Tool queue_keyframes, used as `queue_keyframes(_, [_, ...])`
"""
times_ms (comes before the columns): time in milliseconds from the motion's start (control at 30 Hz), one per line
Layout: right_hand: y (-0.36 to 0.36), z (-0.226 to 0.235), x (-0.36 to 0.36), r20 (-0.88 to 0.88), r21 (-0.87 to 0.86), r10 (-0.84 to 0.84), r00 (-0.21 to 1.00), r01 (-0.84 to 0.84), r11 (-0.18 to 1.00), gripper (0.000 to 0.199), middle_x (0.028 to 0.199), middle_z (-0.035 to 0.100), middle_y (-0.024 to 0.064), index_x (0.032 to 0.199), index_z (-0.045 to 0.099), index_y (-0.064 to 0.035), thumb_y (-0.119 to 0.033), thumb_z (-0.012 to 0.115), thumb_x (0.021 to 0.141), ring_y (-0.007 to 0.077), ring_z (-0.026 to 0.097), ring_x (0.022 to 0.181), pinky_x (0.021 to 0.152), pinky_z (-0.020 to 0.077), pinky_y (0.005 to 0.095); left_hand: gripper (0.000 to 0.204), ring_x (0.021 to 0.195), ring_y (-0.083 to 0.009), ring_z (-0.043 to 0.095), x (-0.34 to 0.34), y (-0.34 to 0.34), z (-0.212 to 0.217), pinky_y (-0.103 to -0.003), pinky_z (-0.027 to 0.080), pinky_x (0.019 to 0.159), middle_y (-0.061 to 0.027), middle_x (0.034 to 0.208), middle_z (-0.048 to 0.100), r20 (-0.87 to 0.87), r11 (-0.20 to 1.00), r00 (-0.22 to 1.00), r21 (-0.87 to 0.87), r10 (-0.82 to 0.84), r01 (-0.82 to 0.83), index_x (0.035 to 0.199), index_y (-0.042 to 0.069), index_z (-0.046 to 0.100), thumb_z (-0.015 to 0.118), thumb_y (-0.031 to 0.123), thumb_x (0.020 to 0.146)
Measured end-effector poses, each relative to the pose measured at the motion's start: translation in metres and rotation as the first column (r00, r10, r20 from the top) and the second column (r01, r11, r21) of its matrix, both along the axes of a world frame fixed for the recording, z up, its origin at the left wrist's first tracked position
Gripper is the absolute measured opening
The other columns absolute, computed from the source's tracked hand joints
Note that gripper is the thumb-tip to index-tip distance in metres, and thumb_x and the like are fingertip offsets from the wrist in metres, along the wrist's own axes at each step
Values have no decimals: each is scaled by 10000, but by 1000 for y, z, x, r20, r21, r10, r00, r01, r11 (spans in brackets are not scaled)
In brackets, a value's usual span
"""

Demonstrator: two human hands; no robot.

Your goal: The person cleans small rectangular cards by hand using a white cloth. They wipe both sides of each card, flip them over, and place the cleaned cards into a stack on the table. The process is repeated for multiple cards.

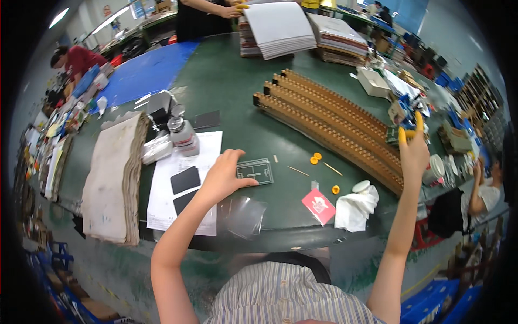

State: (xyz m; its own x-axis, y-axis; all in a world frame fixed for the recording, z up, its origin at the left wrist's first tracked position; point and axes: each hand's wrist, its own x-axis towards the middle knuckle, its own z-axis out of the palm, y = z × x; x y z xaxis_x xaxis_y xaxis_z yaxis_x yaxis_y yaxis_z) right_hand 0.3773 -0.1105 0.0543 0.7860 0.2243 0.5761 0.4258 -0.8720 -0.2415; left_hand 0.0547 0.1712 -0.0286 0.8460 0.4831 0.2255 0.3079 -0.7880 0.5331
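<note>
On the green table, my left hand (221, 174) spreads its thumb and fingers at the left end of a clear rectangular plate (256, 171) with pale lines. The plate lies flat, and the thumb reaches along its near edge. At the right, my right hand (413, 154) wears yellow finger covers. Its thumb and another finger pinch the edge of a small dark green plate (393, 136) at the end of the slotted wooden racks (329, 129). The index finger points up. How far this plate sits in a slot is hidden.
A grey bottle (184, 137) stands on white paper (210, 146), beside stacked cloths (114, 178). Orange finger covers (315, 158), wooden sticks (333, 169), a red card (318, 207) and a white cloth (356, 209) lie in front. Across the table, a co-worker's hand (233, 11) touches stacked sheets (280, 29).
</note>
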Motion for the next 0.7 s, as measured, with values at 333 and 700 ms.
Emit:
queue_keyframes(333, [-34,-34,-107,-266,420,467,843,-335,843,589,775,607,48,1392,346,-93,-66,598,860,77,570,652,601,465,231,380,940,-265,512,15,21,-9,-346,426,827,-97,933,518,-154,976,987,-218,-53,18,944,53,592,773,237,666])
queue_keyframes(700, [20,-77,-194,-330,760,891,311,-472,446,795,1049,607,99,1422,171,-43,-104,673,810,201,593,951,814,487,319,243,876,-118,608,2,-48,-1,-249,499,747,-83,964,645,198,614,978,-780,62,118,975,11,577,705,15,769])
